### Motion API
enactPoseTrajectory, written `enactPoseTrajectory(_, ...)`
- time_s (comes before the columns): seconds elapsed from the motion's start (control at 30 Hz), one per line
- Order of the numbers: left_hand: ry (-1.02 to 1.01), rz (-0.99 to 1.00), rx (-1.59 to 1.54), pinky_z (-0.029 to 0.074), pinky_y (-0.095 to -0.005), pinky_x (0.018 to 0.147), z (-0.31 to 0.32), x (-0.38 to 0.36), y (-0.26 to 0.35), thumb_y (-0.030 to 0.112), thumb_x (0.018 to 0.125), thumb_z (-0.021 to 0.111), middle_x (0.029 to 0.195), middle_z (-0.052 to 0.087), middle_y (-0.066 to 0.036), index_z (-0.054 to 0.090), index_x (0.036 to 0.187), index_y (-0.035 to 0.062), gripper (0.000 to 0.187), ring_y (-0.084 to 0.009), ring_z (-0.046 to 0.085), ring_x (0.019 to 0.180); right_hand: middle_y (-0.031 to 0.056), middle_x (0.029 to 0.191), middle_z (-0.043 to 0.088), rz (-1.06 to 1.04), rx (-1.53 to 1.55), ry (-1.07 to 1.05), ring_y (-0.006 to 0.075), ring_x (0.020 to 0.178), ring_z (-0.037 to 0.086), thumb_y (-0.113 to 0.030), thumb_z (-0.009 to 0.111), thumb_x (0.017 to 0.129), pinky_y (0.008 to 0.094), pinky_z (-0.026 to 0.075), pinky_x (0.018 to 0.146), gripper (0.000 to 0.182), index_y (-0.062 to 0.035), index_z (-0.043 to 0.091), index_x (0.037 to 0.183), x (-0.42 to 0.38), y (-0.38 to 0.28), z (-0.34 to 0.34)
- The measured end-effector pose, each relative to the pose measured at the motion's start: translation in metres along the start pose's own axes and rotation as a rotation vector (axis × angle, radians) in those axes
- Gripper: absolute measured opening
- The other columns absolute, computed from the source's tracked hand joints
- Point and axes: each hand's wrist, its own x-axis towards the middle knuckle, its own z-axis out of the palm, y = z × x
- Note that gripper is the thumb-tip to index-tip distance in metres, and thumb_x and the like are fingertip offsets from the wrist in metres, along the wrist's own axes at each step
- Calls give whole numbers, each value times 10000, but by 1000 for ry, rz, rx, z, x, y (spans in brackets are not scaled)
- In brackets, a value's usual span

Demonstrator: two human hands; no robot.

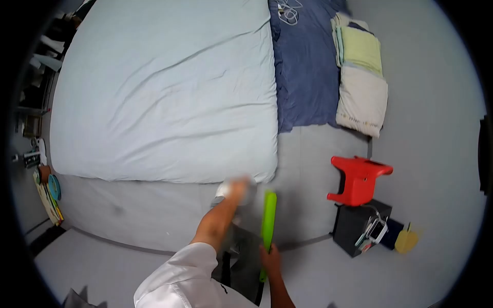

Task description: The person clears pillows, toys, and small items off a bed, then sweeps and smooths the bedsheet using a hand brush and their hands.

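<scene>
My right hand (271, 258) is wrapped round a long, narrow, bright green plastic stick (268, 218). The stick points away from me, its wider far end just short of the bed's near right corner. Out in front, my left hand (239, 189) is smeared by motion at the near edge of the mattress, and its fingers do not show clearly. The mattress carries a pale blue fitted sheet (169, 92) with long creases running across it. Below my left hand, my feet and dark trousers (244, 256) are partly hidden by my arm.
Right of the sheet lies a dark blue cover (308, 77) with a white cable (289, 13) on it. Folded bedding (362, 97) lines the wall. A red plastic stool (359, 179) adjoins a dark box (352, 226) with small items. Shelf goods (43, 174) stand left.
</scene>
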Motion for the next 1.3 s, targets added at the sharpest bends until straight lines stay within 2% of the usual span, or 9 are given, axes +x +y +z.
enactPoseTrajectory(0.13,283,-114,-245,498,-365,596,26,22,8,230,951,666,858,686,-95,586,1007,-25,273,-201,662,673,24,706,558,141,36,-40,110,607,548,-203,654,933,300,454,547,200,-30,556,958,28,12,-53)
enactPoseTrajectory(0.27,529,620,139,500,-356,573,44,38,-62,229,950,654,713,680,-91,570,847,-2,266,-193,642,582,23,692,546,241,235,-141,113,584,529,-187,653,928,304,456,528,190,-31,555,973,61,17,-116)
enactPoseTrajectory(0.53,638,394,406,510,-379,615,72,-61,-49,252,921,659,696,679,-140,594,798,-12,298,-248,669,642,-3,668,523,-32,-201,-183,107,546,507,-160,648,923,286,432,494,135,-55,565,913,192,82,-267)
enactPoseTrajectory(0.63,642,8,474,516,-429,655,84,-111,-33,274,896,666,755,687,-178,634,867,-7,284,-332,676,716,-9,667,522,-63,-235,-137,107,541,510,-145,643,919,289,430,483,112,-62,568,910,209,43,-323)
enactPoseTrajectory(0.77,765,138,567,519,-473,756,117,-128,-16,294,907,612,859,702,-198,665,880,12,288,-407,673,855,-9,666,521,-44,-115,-142,104,535,512,-142,647,910,294,426,469,107,-68,570,918,235,20,-361)
enactPoseTrajectory(0.9,362,-330,449,529,-458,848,109,-69,-63,365,850,632,987,725,-192,737,958,53,347,-357,694,959,-12,662,518,112,41,-180,102,531,506,-151,640,915,286,418,467,107,-72,568,920,265,16,-365)
enactPoseTrajectory(1.07,258,-218,508,514,-431,929,128,-137,4,414,806,661,1105,700,-223,745,988,18,445,-358,662,1076,-13,647,516,-201,-190,-343,102,528,500,-174,640,922,275,409,473,125,-76,563,919,251,-24,-329)
enactPoseTrajectory(1.2,198,-149,-232,484,-350,612,145,-104,-58,350,861,640,710,667,-94,668,745,48,324,-192,603,568,-28,656,521,-460,-424,-374,86,536,490,-198,649,936,261,403,486,148,-77,563,933,242,-48,-287)
enactPoseTrajectory(1.3,211,-159,-437,455,-289,553,153,-122,-8,237,856,718,687,618,-15,640,848,32,220,-130,575,581,-42,658,507,-397,-310,-460,70,545,483,-177,653,943,249,401,497,134,-79,561,940,212,-91,-253)
